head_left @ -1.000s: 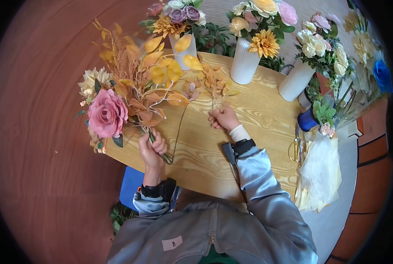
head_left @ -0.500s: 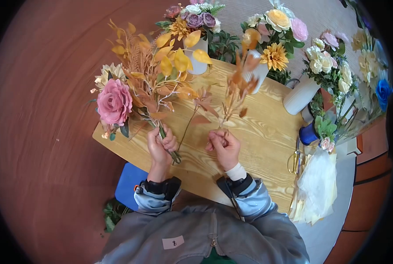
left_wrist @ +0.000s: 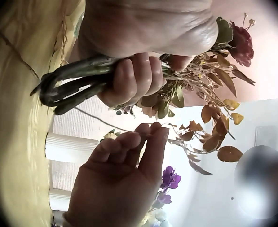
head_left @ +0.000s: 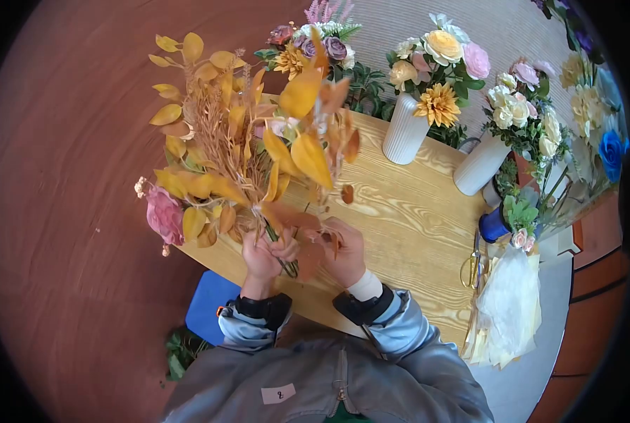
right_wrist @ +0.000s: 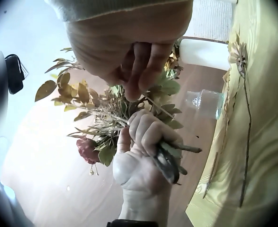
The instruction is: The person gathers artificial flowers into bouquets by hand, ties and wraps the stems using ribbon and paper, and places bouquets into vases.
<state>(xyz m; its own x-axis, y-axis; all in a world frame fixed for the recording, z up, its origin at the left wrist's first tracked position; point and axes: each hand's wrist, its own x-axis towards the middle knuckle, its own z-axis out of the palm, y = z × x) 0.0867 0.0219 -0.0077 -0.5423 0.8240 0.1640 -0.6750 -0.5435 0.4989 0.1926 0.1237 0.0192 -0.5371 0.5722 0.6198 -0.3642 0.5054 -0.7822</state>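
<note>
My left hand (head_left: 260, 258) grips a bouquet by its bundled green stems (left_wrist: 77, 78), whose lower ends stick out below the fist. The bouquet has yellow-orange leaves (head_left: 304, 158), dry tan sprigs and a pink rose (head_left: 164, 216) at its left side. Close beside it, my right hand (head_left: 346, 255) pinches the thin stem of a brown-leaved branch (left_wrist: 217, 127) between thumb and fingers. That stem runs past the left fist toward the bundle's lower ends in the left wrist view. Leaves partly cover both hands in the head view.
White ribbed vases (head_left: 406, 130) of artificial flowers stand along the table's far edge. At the right are gold-handled scissors (head_left: 468, 271), a blue ribbon spool (head_left: 494, 225) and white wrapping sheets (head_left: 506, 296). A loose stem (right_wrist: 247, 137) and a clear glass (right_wrist: 207, 104) show in the right wrist view.
My right hand has lifted the brown-leaved branch off the table and brought it left to the bouquet. The bouquet has turned in my left hand, its rose now lower and partly covered.
</note>
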